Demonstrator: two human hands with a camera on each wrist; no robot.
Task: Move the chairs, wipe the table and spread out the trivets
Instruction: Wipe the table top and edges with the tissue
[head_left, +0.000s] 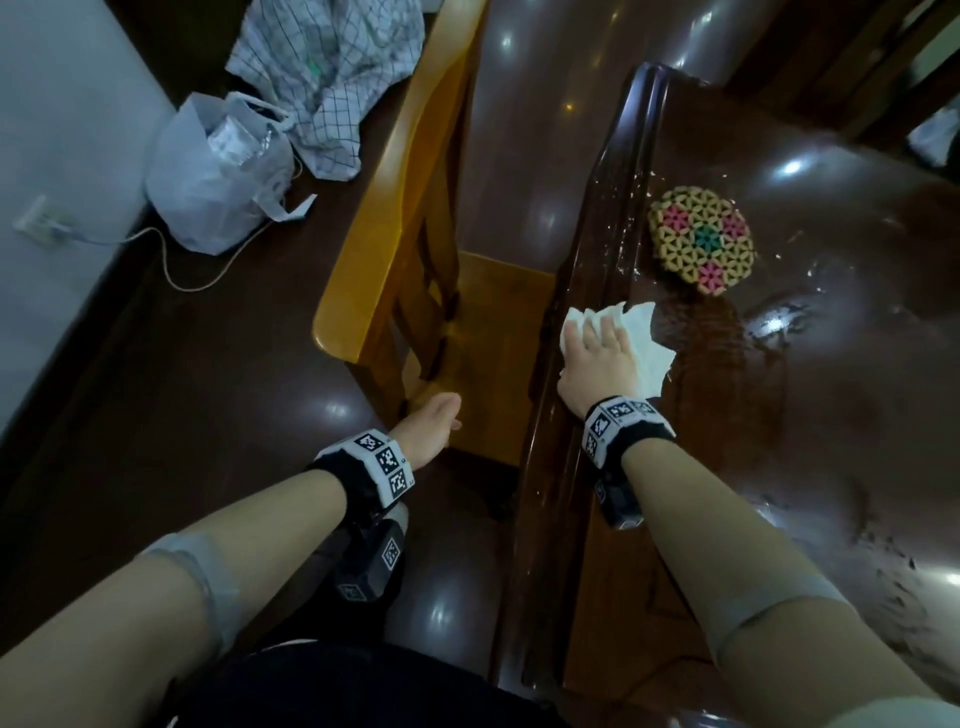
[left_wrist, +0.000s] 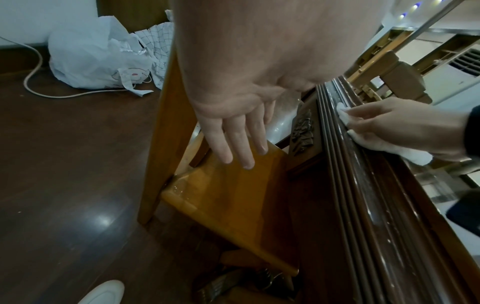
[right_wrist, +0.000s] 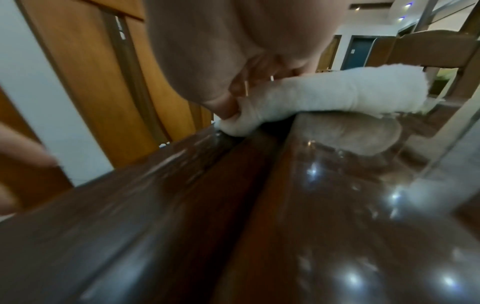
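A white tissue (head_left: 631, 340) is pressed flat under the right hand (head_left: 597, 364), fingers spread, at the worktop's (head_left: 831, 364) left edge so the moulding gets wiped. The left hand (head_left: 431, 426) hangs relaxed, holding nothing, over the chair (head_left: 415, 218), which stands clear of that edge. The trivet (head_left: 698, 239) lies just beyond the tissue.

From my right wrist I see my right hand (right_wrist: 233, 67) pressing a white paper towel (right_wrist: 324, 96) onto the raised rim of the dark glossy table (right_wrist: 259, 216). Ceiling lights glint off the tabletop. A wooden chair back (right_wrist: 441, 49) stands at the far side, blurred.
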